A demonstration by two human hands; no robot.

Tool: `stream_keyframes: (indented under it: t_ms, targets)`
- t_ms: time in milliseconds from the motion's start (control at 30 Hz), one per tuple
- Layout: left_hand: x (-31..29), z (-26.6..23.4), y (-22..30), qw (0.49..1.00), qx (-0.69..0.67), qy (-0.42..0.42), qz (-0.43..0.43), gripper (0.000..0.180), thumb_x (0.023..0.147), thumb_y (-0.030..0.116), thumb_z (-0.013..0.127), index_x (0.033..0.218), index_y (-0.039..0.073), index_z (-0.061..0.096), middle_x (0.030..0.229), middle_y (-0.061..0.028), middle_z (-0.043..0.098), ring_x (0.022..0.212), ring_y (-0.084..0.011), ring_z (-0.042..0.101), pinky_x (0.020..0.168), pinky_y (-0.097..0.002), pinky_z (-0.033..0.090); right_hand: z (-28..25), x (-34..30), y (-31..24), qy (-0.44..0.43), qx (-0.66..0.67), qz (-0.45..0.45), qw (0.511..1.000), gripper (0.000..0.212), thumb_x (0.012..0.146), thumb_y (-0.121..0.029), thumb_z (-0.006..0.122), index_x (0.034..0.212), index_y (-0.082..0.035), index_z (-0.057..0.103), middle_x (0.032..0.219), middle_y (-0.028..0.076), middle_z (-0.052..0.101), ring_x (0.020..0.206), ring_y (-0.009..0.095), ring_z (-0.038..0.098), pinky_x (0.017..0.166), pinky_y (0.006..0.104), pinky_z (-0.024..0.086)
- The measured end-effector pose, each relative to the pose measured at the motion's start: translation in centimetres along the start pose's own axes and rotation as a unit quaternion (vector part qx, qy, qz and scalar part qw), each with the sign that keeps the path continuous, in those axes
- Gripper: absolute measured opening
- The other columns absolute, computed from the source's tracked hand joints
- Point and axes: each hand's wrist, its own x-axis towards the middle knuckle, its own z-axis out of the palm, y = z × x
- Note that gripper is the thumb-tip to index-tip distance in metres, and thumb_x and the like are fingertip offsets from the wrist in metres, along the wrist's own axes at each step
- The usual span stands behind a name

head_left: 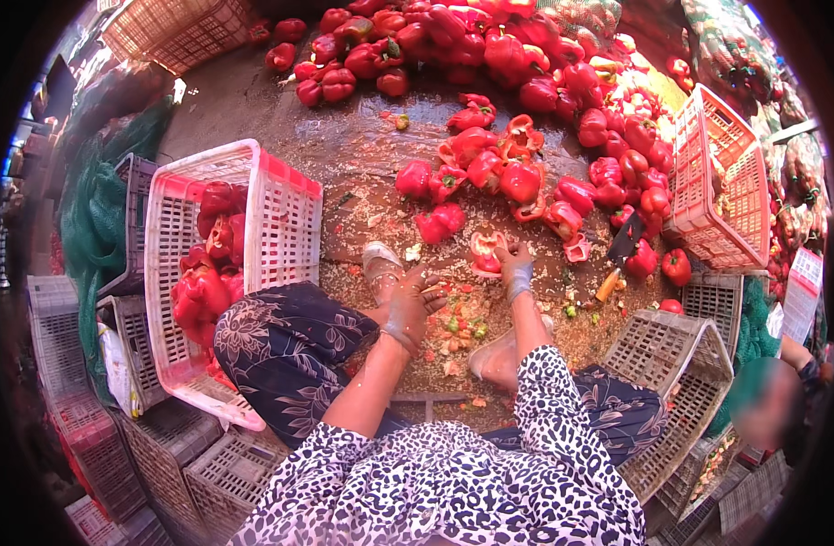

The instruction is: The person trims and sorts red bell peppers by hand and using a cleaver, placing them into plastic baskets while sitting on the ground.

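A cut red bell pepper [487, 253], its pale inside showing, is pinched in the fingers of my right hand [517, 267] just above the floor. Bent over my left knee's inner side, my left hand [411, 308] has its fingers apart and nothing visible in them. Beyond both hands lies a loose pile of cut red peppers [520, 182]. A knife with a broad dark blade and a yellow-orange handle [608, 285] rests to the right. Green and pale pepper scraps [453, 329] lie between my feet.
On my left, a pink-white crate [286, 218] lies tipped with red peppers inside. A large heap of whole peppers [453, 41] spreads across the far side. A red crate [722, 182] and a grey crate [672, 359] stand right. Another person [770, 400] is at the lower right.
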Motion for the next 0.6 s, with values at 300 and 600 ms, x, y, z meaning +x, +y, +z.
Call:
stream_keyframes:
  t_ms: [300,600]
  targets:
    - [2.9,-2.8,-2.3,0.998,-0.022,-0.034,0.042,0.039,0.096,0.028,0.051,0.13,0.009,0.05,0.108,-0.0078,0.061,0.077,-0.0181,0.062,0.069,-0.0331,0.056,11.1,-14.6,-31.4,-0.01,0.391,-0.181,0.902,0.024,0.088,-0.014,0.069,0.099,0.0,0.053,0.091,0.008,0.06,0.083,0.014,0.057,0.076,0.0279,0.049]
    - [1.4,-1.7,-0.1,0.997,-0.058,0.033,0.028,0.041,0.097,0.025,0.05,0.134,0.008,0.045,0.105,-0.0047,0.062,0.079,-0.0168,0.063,0.064,-0.0298,0.054,13.0,-12.1,-25.0,-0.101,-0.087,-0.377,0.917,0.053,0.078,-0.029,0.071,0.124,-0.01,0.051,0.12,0.019,0.056,0.11,0.036,0.057,0.091,0.0433,0.047]
